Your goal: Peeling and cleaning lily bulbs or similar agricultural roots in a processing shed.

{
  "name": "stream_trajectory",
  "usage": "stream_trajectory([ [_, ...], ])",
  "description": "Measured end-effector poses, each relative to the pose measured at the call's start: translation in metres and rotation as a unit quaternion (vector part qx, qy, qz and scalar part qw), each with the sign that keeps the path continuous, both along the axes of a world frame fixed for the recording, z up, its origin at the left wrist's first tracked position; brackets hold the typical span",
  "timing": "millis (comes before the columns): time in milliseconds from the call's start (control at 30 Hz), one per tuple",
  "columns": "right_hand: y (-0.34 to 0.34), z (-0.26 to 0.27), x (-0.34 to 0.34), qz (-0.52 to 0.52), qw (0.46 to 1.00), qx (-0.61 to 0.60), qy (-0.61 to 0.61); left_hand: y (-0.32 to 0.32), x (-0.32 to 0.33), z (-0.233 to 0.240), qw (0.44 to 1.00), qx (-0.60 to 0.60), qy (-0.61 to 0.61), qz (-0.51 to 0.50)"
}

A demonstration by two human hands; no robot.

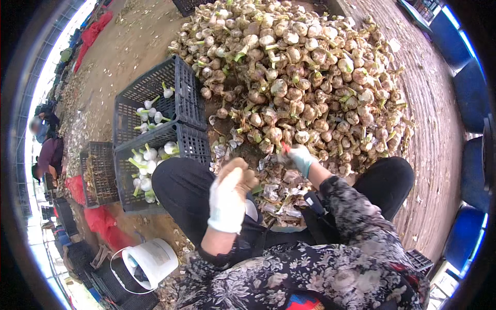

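My left hand (pixel 231 190), in a white and tan work glove, is raised over my lap with its fingers curled. What it may hold is hidden. My right hand (pixel 301 158), also gloved, grips a small red-handled tool (pixel 285 147) at the near edge of a large heap of garlic bulbs (pixel 294 85). The tool's working end is blurred. Peeled garlic skins (pixel 277 197) litter the ground between my knees. Cleaned white garlic bulbs (pixel 149 155) with green stems lie in the nearer black plastic crate (pixel 128 193), left of my knee.
Behind it stands a second black crate (pixel 126 97) with several clean bulbs. Another crate (pixel 99 170) holds dry stalks. A white bucket (pixel 162 255) tilts at lower left, near red mesh sacks (pixel 104 224). Blue barrels (pixel 471 93) line the right side. Two people (pixel 50 151) work far left.
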State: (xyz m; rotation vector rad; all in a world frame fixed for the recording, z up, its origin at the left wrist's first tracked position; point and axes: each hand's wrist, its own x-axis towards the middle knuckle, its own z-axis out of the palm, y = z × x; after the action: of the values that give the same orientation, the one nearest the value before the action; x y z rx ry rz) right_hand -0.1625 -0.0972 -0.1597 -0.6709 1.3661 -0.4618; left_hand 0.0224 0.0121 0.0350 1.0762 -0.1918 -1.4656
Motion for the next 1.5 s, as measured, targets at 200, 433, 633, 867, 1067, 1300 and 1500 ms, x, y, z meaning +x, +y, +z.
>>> stream_trajectory([
  [200, 0.039, 0.181, 0.005, 0.156, 0.891, -0.421, 0.062, -0.003, -0.024, -0.004, 0.967, 0.116, 0.21, -0.089],
  [433, 0.064, 0.218, -0.018, 0.067, 0.936, -0.212, -0.272, 0.004, -0.036, 0.012, 0.981, 0.02, 0.166, -0.098],
  [633, 0.06, 0.206, -0.025, -0.055, 0.948, -0.181, -0.257, 0.008, -0.041, 0.016, 0.997, -0.026, -0.018, -0.072],
  [867, 0.067, 0.198, -0.012, 0.025, 0.94, -0.253, -0.23, 0.013, -0.055, 0.006, 0.788, -0.2, -0.579, -0.061],
  [1067, 0.065, 0.207, -0.02, 0.007, 0.929, -0.217, -0.298, 0.014, -0.058, 0.006, 0.858, -0.178, -0.475, -0.079],
  [1300, 0.064, 0.21, -0.03, 0.031, 0.941, -0.167, -0.294, 0.012, -0.06, 0.014, 0.846, -0.234, -0.479, -0.037],
  [1500, 0.067, 0.204, -0.027, 0.011, 0.939, -0.228, -0.258, 0.01, -0.057, 0.02, 0.97, -0.155, -0.173, -0.064],
])
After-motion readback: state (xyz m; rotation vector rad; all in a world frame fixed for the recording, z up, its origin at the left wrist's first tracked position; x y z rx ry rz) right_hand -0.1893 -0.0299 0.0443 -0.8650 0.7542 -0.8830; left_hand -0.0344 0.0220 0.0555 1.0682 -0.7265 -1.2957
